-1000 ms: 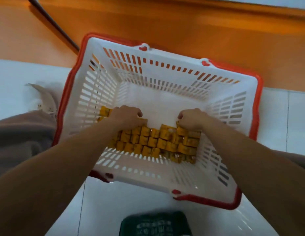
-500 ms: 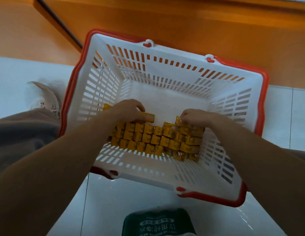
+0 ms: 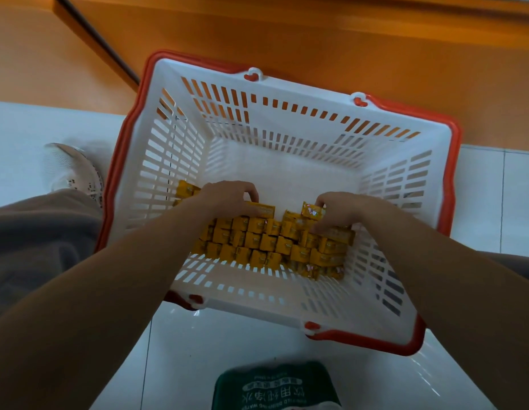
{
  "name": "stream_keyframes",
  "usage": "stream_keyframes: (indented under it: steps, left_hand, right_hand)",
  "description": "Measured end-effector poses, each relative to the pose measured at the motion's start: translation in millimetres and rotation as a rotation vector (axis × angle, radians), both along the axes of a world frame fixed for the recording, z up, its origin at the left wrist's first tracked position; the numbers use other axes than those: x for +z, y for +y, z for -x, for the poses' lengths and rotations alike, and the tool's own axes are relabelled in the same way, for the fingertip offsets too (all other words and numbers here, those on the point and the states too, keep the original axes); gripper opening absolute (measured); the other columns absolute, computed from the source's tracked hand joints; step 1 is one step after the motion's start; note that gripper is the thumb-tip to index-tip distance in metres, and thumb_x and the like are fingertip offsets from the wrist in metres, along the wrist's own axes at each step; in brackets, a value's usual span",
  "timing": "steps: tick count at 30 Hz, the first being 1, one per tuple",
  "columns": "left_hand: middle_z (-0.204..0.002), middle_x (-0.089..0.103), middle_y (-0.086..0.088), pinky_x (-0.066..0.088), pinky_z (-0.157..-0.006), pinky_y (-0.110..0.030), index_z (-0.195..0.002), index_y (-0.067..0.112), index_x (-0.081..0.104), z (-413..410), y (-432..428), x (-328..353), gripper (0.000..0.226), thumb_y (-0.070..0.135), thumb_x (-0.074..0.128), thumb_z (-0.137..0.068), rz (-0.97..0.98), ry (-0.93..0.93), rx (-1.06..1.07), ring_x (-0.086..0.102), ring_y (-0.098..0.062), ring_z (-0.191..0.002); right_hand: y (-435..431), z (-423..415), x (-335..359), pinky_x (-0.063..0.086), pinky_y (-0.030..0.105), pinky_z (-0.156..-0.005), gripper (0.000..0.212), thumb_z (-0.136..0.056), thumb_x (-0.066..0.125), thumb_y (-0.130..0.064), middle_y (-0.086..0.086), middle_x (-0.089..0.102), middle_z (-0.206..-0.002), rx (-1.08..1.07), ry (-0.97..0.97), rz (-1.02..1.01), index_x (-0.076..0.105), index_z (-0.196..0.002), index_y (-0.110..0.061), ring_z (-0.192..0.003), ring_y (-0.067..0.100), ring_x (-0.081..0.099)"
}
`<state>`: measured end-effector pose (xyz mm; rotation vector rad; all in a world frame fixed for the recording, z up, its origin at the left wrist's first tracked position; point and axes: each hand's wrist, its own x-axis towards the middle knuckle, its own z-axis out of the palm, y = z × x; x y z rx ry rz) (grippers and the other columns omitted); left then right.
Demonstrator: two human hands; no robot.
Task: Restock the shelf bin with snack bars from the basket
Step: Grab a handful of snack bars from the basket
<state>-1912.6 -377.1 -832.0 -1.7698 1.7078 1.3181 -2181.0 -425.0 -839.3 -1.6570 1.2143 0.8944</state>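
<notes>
A white plastic basket (image 3: 286, 119) with a red rim stands on the pale floor in front of me. Several yellow snack bars (image 3: 266, 241) lie packed in rows along its near side. My left hand (image 3: 227, 199) is down in the basket with its fingers curled over a yellow bar at the left end of the pile. My right hand (image 3: 343, 211) grips bars at the right end, one of them tilted up at its fingertips. No shelf bin is in view.
An orange wall or cabinet base (image 3: 316, 39) runs behind the basket. My shoe (image 3: 74, 173) and trouser leg (image 3: 35, 232) are left of it. A dark green printed cap (image 3: 275, 386) sits at the bottom edge.
Both hands have shifted a little on the pile and closed on bars: a bar now sticks out from under the left fingers and one is lifted at the right fingertips.
</notes>
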Motion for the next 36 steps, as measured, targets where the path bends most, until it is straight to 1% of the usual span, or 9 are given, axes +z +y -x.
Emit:
stream_keyframes:
  steps: [5,11,16,19,21,24,28,33,36]
  left_hand:
    - [-0.103,0.067,0.008,0.054,-0.088,-0.040,-0.092,0.042,0.058,-1,-5,15,0.025,0.054,0.078,-0.081,0.059,0.127,0.256,0.065,-0.017,-0.097]
    - [-0.093,0.059,0.008,0.051,-0.061,-0.030,-0.104,0.031,0.060,10,-22,66,0.028,0.050,0.072,-0.089,0.183,0.161,0.597,0.060,-0.012,-0.082]
    - [-0.112,0.071,-0.015,0.057,-0.085,-0.043,-0.121,0.017,0.062,13,-29,134,0.034,0.042,0.064,-0.098,0.022,0.420,0.851,0.073,-0.034,-0.100]
    - [-0.117,0.071,-0.020,0.056,-0.093,-0.052,-0.136,0.019,0.052,13,-27,188,0.044,0.035,0.066,-0.098,0.003,0.582,0.856,0.073,-0.035,-0.102]
    - [-0.123,0.069,-0.024,0.055,-0.093,-0.055,-0.138,0.025,0.047,13,-24,225,0.047,0.028,0.070,-0.097,0.007,0.648,0.825,0.070,-0.035,-0.098]
    - [-0.125,0.065,-0.027,0.058,-0.083,-0.057,-0.143,0.038,0.040,8,-16,281,0.062,0.013,0.070,-0.095,0.017,0.762,0.794,0.067,-0.037,-0.099]
    - [-0.128,0.066,-0.024,0.055,-0.078,-0.055,-0.128,0.047,0.058,13,-1,346,0.057,0.005,0.061,-0.091,0.091,0.886,0.764,0.068,-0.041,-0.103]
    - [-0.108,0.075,-0.012,0.060,-0.074,-0.048,-0.121,0.032,0.059,38,12,376,0.038,0.009,0.054,-0.091,0.244,0.968,0.912,0.074,-0.031,-0.092]
    - [-0.102,0.077,-0.001,0.064,-0.066,-0.045,-0.120,0.033,0.057,56,14,372,0.033,0.035,0.073,-0.091,0.373,0.986,0.983,0.076,-0.025,-0.094]
  right_hand:
    - [-2,0,7,0.040,0.027,-0.060,0.054,-0.081,0.078,-0.045,-0.003,0.053,-0.108,-0.036,-0.029,0.036,0.053,-0.123,-0.023,-0.088,0.015,0.055]
    - [-18,-15,45,0.044,0.026,-0.054,0.040,-0.082,0.078,-0.046,-0.005,0.060,-0.093,-0.411,-0.197,0.115,0.058,-0.109,-0.025,-0.080,0.012,0.060]
    - [-14,-41,110,0.057,0.034,-0.064,0.041,-0.083,0.079,-0.035,0.001,0.069,-0.111,-1.061,-0.580,-0.011,0.059,-0.119,-0.029,-0.097,0.022,0.067]
    - [-4,-57,158,0.062,0.044,-0.076,0.034,-0.086,0.078,-0.032,0.003,0.072,-0.111,-1.271,-0.748,-0.068,0.065,-0.116,-0.026,-0.101,0.023,0.069]
    - [2,-64,194,0.060,0.048,-0.084,0.033,-0.087,0.076,-0.029,0.003,0.074,-0.109,-1.284,-0.831,-0.068,0.066,-0.117,-0.020,-0.103,0.023,0.070]
    - [6,-71,254,0.060,0.041,-0.076,0.026,-0.087,0.076,-0.024,0.001,0.076,-0.096,-1.210,-0.882,0.015,0.066,-0.110,-0.018,-0.093,0.019,0.072]
    - [10,-69,333,0.061,0.039,-0.069,0.016,-0.088,0.075,-0.024,0.005,0.077,-0.094,-1.052,-0.912,0.088,0.068,-0.101,-0.020,-0.086,0.022,0.075]
    - [17,-57,385,0.059,0.034,-0.065,0.017,-0.091,0.070,-0.021,0.003,0.078,-0.096,-1.024,-1.024,0.109,0.070,-0.109,-0.020,-0.086,0.019,0.075]
    - [15,-61,390,0.058,0.032,-0.064,0.015,-0.090,0.071,-0.016,-0.001,0.078,-0.093,-1.125,-1.073,0.164,0.070,-0.105,-0.020,-0.085,0.015,0.074]
